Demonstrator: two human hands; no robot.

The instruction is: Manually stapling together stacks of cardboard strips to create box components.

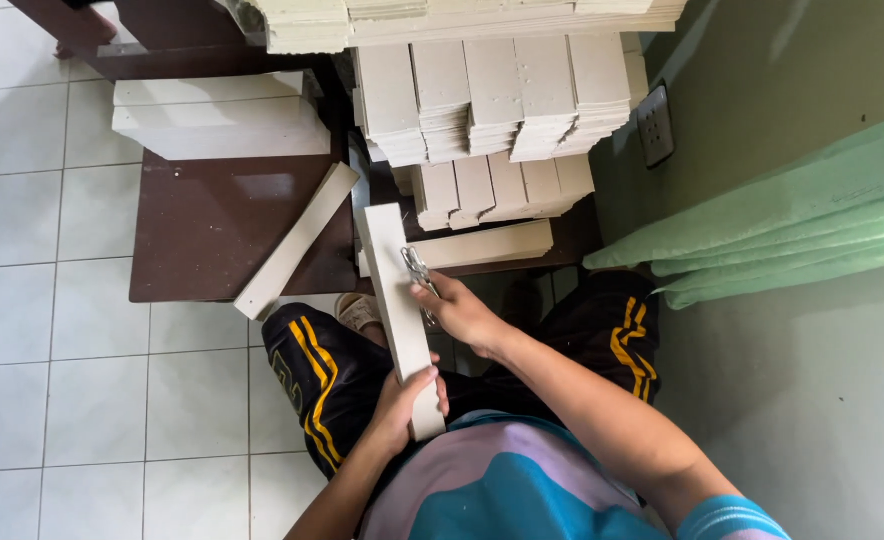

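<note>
A long cream cardboard strip [394,290] slants up from my lap toward the low brown table [202,230]. My left hand [405,405] grips its near end. Against the strip's right edge, my right hand [462,312] presses a small metal stapler-like tool [418,270]. I sit with black shorts with yellow stripes [312,370] showing under the strip.
A second cream strip [297,240] lies slanted on the table, another flat piece [487,243] to its right. Stacks of folded cream cardboard pieces [492,100] and a cream slab stack [217,115] stand behind. Green sheets [792,220] lean on the right wall. White tiled floor at left.
</note>
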